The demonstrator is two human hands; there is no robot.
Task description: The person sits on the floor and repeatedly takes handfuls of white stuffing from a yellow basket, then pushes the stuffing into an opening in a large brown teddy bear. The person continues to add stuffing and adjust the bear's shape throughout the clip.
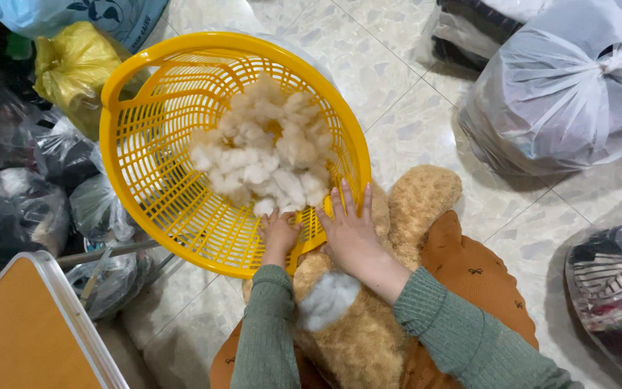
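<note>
A yellow plastic basket [145,166] leans tilted toward me, with a heap of white stuffing fluff [268,155] inside. My left hand [278,234] is curled inside the basket's lower rim at the edge of the fluff, fingers closed on a small tuft. My right hand [350,230] rests flat with fingers spread against the basket's right rim and on a tan plush toy [368,331] lying on my lap. White stuffing [327,299] bulges from an opening in the toy. Both sleeves are green knit.
Tied white plastic bags [570,86] sit at the upper right on the tiled floor. Dark and clear bags [30,187] pile up at the left, with a yellow bag [73,65] above. A tan board with white rim [30,331] is at the lower left. A bag of striped cloth [613,288] lies at right.
</note>
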